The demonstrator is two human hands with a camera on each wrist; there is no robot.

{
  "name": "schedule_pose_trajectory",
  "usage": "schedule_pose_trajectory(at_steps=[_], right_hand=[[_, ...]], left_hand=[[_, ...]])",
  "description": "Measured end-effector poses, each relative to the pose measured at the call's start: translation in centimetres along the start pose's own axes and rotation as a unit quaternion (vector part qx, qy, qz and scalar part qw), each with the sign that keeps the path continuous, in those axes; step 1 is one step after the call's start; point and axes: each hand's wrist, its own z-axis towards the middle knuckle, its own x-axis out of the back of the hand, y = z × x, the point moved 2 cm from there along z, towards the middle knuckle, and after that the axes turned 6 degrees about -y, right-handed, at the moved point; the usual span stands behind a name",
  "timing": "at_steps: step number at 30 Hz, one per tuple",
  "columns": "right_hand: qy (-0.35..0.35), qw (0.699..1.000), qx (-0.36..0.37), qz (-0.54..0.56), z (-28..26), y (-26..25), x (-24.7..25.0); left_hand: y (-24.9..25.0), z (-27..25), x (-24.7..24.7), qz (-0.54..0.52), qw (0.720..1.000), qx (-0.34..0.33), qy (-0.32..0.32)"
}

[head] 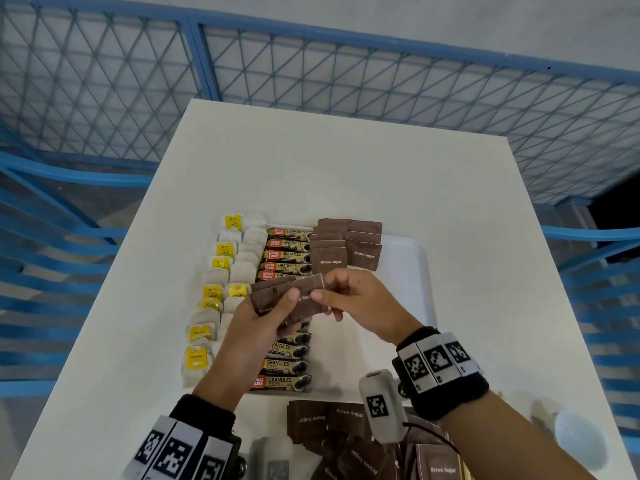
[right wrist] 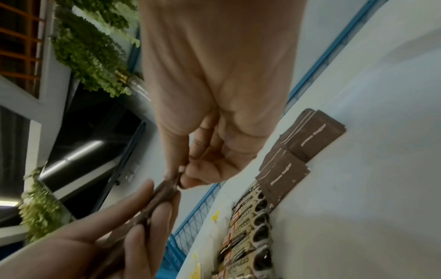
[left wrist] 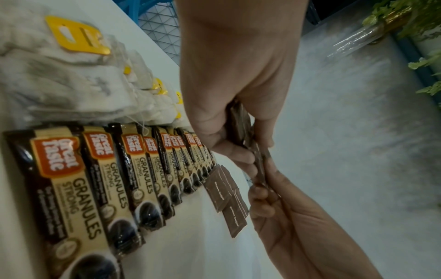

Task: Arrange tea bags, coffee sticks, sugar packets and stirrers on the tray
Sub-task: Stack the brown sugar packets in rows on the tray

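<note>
My left hand (head: pixel 273 318) grips a small stack of brown sugar packets (head: pixel 304 289) above the white tray (head: pixel 412 258). My right hand (head: pixel 332 292) pinches the right end of the top packet of that stack (right wrist: pixel 164 190). On the tray lie two columns of tea bags (head: pixel 221 261) with yellow tags at the left, a column of coffee sticks (head: pixel 285 254) in the middle, and two short columns of brown sugar packets (head: pixel 346 244) at the far right. In the left wrist view the stack (left wrist: pixel 245 130) sits edge-on between my fingers. No stirrers are in view.
A loose heap of brown sugar packets (head: pixel 349 441) lies at the table's near edge, beside a white cup (head: pixel 578 441) at the right. The white table (head: pixel 346 161) stands against a blue mesh fence (head: pixel 311 64). Blue chairs (head: pixel 52 237) flank it.
</note>
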Motion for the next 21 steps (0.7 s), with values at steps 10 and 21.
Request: schedule_pose_trajectory(at_steps=[10, 21], right_hand=[[0.196, 0.977, -0.078, -0.042, -0.5, 2.9, 6.3], [0.304, 0.938, -0.108, -0.128, 2.0, 4.6, 8.2]], left_hand=[[0.0, -0.4, 0.4, -0.054, 0.998, 0.038, -0.014], [-0.3, -0.7, 0.3, -0.005, 0.999, 0.035, -0.017]])
